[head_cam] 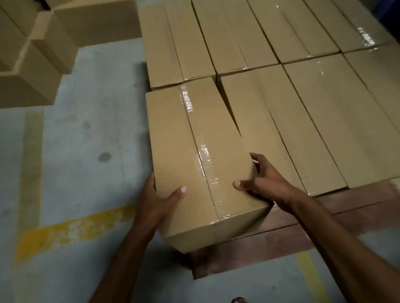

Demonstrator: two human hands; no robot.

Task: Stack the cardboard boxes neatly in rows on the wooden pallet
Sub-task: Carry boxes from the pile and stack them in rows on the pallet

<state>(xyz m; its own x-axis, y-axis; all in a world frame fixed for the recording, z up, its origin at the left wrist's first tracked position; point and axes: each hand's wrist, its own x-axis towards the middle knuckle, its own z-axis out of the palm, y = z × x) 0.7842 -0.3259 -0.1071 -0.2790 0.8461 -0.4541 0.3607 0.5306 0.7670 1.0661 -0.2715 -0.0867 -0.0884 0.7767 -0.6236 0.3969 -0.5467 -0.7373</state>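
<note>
On the floor's wooden pallet (309, 227), left hand (157, 196) and right hand (262, 180) are gripping 1 cardboard box (202, 146) at 7 o'clock, probably needing squaring against neighbouring boxes (283, 125).

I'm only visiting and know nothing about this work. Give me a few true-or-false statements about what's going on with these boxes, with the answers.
1. Both grips, left hand and right hand, are on the nearest box. True.
2. The stacked boxes cover the whole wooden pallet. False: bare wood shows along its near edge.
3. A pile of boxes sits on the floor to the left. True.
4. The nearest box's top seam is untaped. False: clear tape runs along it.
5. The painted floor line is red. False: it is yellow.
</note>
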